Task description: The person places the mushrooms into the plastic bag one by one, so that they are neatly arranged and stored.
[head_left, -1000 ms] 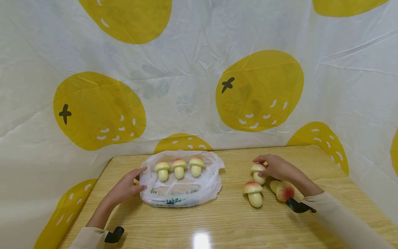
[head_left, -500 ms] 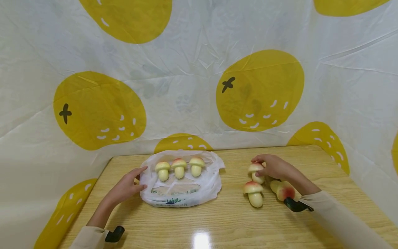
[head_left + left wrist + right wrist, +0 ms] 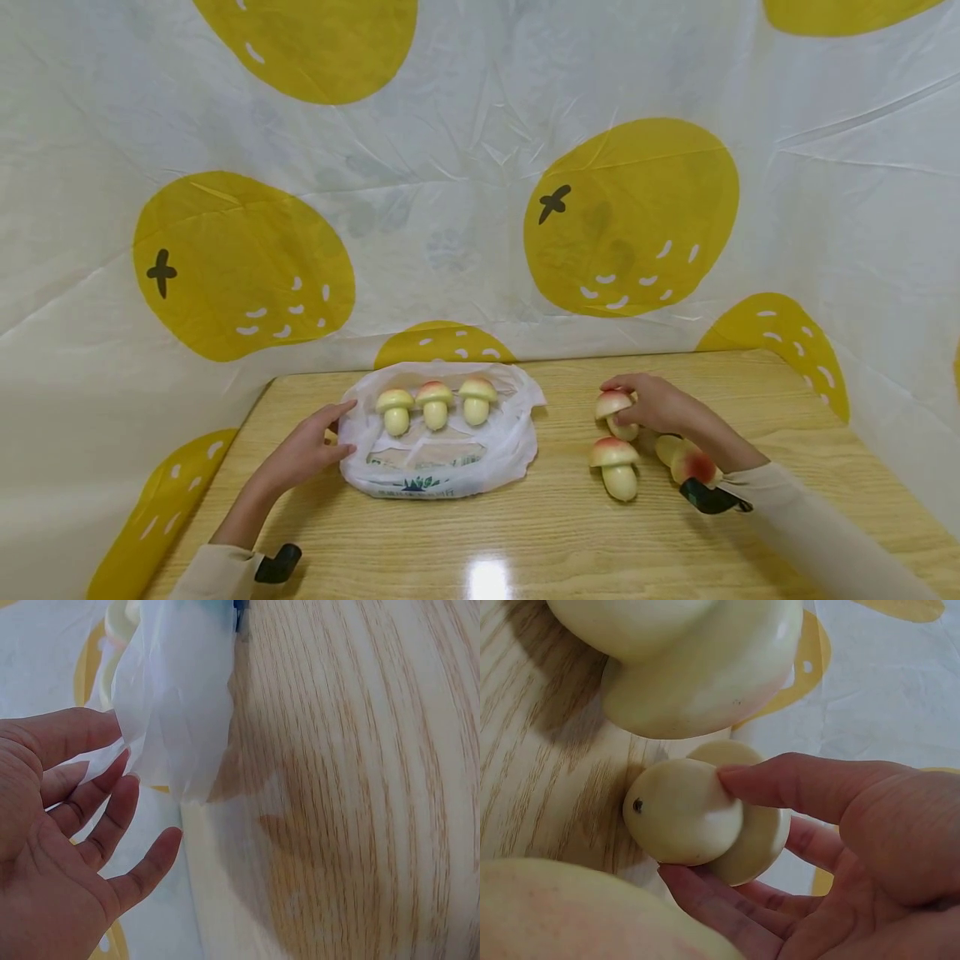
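Note:
In the head view, a white plastic bag (image 3: 517, 442) lies on the table with three pale toy mushrooms (image 3: 434, 406) in a row on it. My left hand (image 3: 307, 442) holds the bag's left edge, thumb and fingertips spread along it. Up close, white plastic (image 3: 176, 705) passes between the thumb and fingers. At the right, my right hand (image 3: 663, 410) grips a red-capped toy mushroom (image 3: 612, 406) between thumb and fingers; its round stem (image 3: 682, 814) faces the wrist camera. Just in front stands another toy mushroom (image 3: 617, 468). A third one (image 3: 686, 461) lies tilted, partly hidden under the right wrist.
The wooden table (image 3: 420, 546) carries everything. A white cloth (image 3: 465, 250) with large yellow fruit prints hangs behind it and along both sides. Table surface lies between the bag and the right-hand mushrooms.
The right hand has shifted slightly left with its mushroom, bringing it above the front one. The left hand and the bag have stayed in place.

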### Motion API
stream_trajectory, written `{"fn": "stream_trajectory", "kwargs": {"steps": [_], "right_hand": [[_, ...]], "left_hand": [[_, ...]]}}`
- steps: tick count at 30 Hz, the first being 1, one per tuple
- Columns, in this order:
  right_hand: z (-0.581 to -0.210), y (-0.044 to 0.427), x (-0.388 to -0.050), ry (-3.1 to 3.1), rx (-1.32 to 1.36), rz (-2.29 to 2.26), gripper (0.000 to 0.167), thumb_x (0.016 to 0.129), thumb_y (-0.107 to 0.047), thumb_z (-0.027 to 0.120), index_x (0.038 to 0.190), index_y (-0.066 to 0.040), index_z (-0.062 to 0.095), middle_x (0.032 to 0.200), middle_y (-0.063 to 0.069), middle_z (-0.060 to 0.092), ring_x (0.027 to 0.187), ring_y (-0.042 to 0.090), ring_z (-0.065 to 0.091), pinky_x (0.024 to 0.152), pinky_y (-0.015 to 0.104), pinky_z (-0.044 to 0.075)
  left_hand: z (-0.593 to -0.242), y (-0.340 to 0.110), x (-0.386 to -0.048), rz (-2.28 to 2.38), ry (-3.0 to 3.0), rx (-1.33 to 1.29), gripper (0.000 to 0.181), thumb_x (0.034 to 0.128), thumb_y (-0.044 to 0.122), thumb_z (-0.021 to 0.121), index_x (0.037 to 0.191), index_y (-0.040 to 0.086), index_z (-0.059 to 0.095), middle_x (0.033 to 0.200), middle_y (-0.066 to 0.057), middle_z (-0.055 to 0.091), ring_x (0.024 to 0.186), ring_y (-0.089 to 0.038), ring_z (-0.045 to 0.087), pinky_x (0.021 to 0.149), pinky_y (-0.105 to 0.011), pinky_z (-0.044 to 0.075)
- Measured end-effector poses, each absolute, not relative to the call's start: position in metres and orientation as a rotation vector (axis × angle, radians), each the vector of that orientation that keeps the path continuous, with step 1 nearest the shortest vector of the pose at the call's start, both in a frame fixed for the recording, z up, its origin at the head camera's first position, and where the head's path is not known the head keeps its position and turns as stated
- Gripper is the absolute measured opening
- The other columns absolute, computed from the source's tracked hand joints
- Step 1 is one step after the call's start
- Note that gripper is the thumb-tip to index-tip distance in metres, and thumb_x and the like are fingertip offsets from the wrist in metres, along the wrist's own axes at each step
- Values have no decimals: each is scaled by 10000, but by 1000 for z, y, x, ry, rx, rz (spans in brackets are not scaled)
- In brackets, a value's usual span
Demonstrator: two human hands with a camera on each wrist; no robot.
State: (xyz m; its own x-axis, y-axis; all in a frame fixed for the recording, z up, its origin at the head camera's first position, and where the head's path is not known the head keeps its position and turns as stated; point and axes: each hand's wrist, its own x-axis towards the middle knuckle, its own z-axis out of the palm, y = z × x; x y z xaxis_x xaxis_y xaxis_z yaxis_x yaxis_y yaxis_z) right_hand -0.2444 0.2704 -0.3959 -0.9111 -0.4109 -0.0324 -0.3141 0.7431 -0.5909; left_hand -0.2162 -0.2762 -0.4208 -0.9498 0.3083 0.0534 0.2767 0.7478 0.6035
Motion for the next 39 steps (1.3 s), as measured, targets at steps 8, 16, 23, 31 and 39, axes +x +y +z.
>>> {"fn": "stream_trajectory", "kwargs": {"steps": [8,16,23,31,39], "right_hand": [[-396,272,-246,2742,-551,-903,576,816,-97,802,1344,28,609,1151,183,633,877,265,496,686,348,405],[-395,272,-250,2716,-516,-957,565,828,-124,791,1347,3,608,1110,169,628,812,236,533,669,342,447],[-388,267,-256,2656,-492,-1078,565,854,-126,766,1379,-15,590,1202,227,592,768,198,579,687,362,537],[-379,255,-259,2625,-490,-1141,575,874,-145,750,1406,-21,569,1325,258,562,951,223,647,781,362,578],[-366,232,-261,2535,-516,-1247,578,892,-138,755,1423,-26,555,1378,289,510,1003,252,656,838,415,583]], "left_hand": [[-421,-276,-216,1000,2870,502,695,917,102,753,1510,-41,420,1156,-112,583,1016,-242,530,737,-284,482],[-422,-277,-218,971,2890,480,694,917,95,751,1514,-31,420,1208,-133,585,1027,-249,532,751,-283,482],[-421,-277,-218,973,2890,486,693,919,108,753,1510,-34,422,1206,-137,584,1029,-257,537,725,-274,475],[-422,-277,-219,984,2876,490,695,918,103,752,1512,-34,418,1216,-145,584,1027,-256,537,719,-280,479],[-422,-276,-218,987,2874,489,697,916,103,755,1510,-36,420,1177,-125,583,1023,-257,534,710,-279,469]]}}
